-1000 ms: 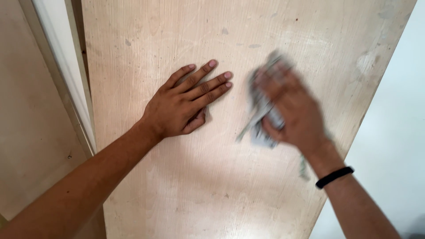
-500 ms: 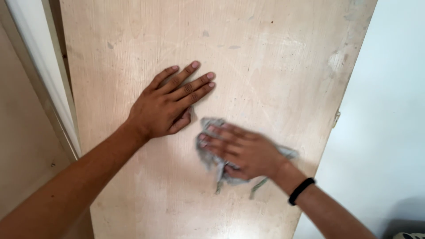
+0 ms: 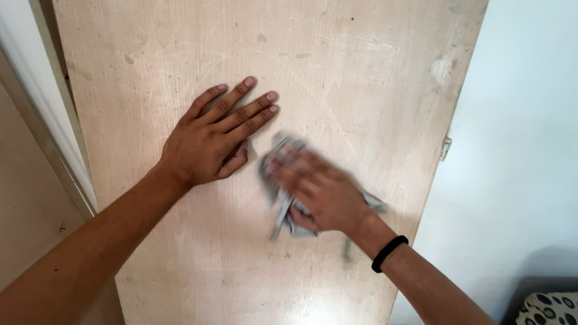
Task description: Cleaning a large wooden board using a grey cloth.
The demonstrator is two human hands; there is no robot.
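Note:
A pale wooden door panel (image 3: 361,78) with scuffs and grey specks fills the view. My left hand (image 3: 211,141) lies flat on it, fingers spread and pointing up-right, holding nothing. My right hand (image 3: 316,192), blurred by motion, presses a crumpled grey cloth (image 3: 284,210) against the panel just right of and below the left hand. A black band (image 3: 389,253) circles my right wrist.
A white door frame (image 3: 45,114) runs along the left edge of the panel, with a beige wall beyond it. A white wall (image 3: 524,156) lies to the right. A small metal latch (image 3: 445,147) sits on the panel's right edge. A spotted object (image 3: 551,308) shows at bottom right.
My right hand with the cloth swept from the upper right of the panel down and left, and has now edged back up toward my left hand. The left hand stayed flat.

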